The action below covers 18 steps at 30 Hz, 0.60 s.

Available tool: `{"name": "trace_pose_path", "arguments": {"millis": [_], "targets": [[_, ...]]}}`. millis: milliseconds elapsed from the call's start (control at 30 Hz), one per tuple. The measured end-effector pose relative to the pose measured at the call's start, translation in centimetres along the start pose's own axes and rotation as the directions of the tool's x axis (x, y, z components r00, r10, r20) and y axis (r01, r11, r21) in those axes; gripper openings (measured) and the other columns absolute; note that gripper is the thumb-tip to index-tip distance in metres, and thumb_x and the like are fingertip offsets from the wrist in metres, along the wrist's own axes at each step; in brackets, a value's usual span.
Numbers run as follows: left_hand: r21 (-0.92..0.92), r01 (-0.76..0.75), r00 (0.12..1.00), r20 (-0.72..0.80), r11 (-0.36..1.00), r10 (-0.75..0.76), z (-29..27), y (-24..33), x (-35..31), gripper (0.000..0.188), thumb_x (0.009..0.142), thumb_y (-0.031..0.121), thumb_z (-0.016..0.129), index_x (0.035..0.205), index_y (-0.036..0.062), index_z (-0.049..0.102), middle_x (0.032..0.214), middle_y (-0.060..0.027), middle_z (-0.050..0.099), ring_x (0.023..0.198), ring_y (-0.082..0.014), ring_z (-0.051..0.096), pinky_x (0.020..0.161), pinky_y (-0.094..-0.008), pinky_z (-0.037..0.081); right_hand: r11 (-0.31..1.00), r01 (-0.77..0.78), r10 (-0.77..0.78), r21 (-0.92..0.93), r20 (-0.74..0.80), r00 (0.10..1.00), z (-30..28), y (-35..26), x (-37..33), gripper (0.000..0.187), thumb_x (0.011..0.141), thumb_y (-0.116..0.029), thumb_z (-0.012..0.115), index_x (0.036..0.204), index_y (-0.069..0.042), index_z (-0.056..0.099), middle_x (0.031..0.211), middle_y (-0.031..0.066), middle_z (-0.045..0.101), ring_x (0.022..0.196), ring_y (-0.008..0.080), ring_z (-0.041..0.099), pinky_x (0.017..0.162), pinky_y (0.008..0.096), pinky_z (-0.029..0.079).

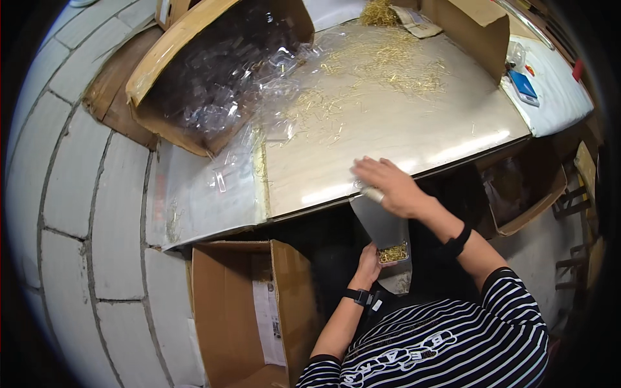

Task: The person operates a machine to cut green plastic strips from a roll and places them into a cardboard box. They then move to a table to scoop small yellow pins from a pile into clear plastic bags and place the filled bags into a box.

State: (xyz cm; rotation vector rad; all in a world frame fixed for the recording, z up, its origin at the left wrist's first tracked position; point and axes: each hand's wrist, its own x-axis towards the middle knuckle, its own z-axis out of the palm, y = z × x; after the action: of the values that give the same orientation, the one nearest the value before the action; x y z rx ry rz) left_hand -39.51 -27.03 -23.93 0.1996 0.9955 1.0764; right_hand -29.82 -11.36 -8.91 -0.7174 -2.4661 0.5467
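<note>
hands (381, 220) hold pin-filled clear box (392, 253) below table edge (323, 204).

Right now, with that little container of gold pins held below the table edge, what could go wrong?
The left hand holds the clear container of gold pins low and away from the table, so swept pins could miss it and drop. The right hand rests at the very table edge, where loose sharp pins might prick it.

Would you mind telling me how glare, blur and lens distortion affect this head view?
Head view: bright glare streaks lie across the table top near its front edge; the right hand is slightly motion-blurred at the fingertips; floor tile lines bow toward the left rim, and the corners go black from the fisheye; the space under the table lies in deep shadow.
</note>
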Motion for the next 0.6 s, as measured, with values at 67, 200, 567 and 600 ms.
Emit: {"name": "trace_pose_path", "arguments": {"millis": [67,200,567,600], "targets": [[0.024,0.010,1.000,-0.018,1.000,-0.010,0.1,0.0,0.1,0.038,0.097,0.022,0.028,0.118,-0.0024,0.048,0.108,-0.0180,0.061,0.090,-0.0286,0.065,0.067,-0.0408,0.058,0.990,0.096,-0.097,-0.104,0.000,0.995,1.1,-1.0,-0.3,0.039,0.088,-0.019,0.052,0.125,-0.008,0.050,0.136,0.0129,0.043,0.129,0.0305,0.036,0.107,0.0452,0.028],[0.025,-0.006,1.000,-0.018,1.000,0.007,-0.1,0.7,-0.1,0.037,0.096,0.023,0.030,0.117,-0.0014,0.048,0.108,-0.0165,0.061,0.090,-0.0271,0.065,0.066,-0.0407,0.058,0.975,0.183,-0.181,-0.122,0.027,0.983,0.7,-2.2,-3.2,0.041,0.079,-0.012,0.058,0.119,-0.005,0.053,0.130,0.0135,0.048,0.126,0.0306,0.040,0.104,0.0418,0.034],[-0.081,0.008,0.997,0.079,0.997,-0.002,0.2,-0.4,-2.7,0.046,0.098,0.038,0.033,0.118,-0.0014,0.047,0.105,-0.0148,0.062,0.085,-0.0231,0.067,0.063,-0.0337,0.059,0.911,-0.301,0.315,0.284,-0.007,0.949,-2.1,-1.3,-14.1,0.026,0.078,0.001,0.060,0.103,0.000,0.060,0.101,0.0164,0.063,0.090,0.0332,0.062,0.075,0.0354,0.051],[-0.074,0.018,0.994,0.113,0.997,-0.010,-0.3,-0.5,-3.0,0.045,0.098,0.037,0.034,0.117,-0.0015,0.049,0.104,-0.0143,0.062,0.084,-0.0222,0.067,0.062,-0.0330,0.059,0.905,-0.311,0.321,0.290,0.012,0.947,-2.0,-1.4,-14.4,0.025,0.078,0.001,0.059,0.103,0.000,0.060,0.100,0.0163,0.063,0.089,0.0332,0.062,0.075,0.0357,0.051]]}}
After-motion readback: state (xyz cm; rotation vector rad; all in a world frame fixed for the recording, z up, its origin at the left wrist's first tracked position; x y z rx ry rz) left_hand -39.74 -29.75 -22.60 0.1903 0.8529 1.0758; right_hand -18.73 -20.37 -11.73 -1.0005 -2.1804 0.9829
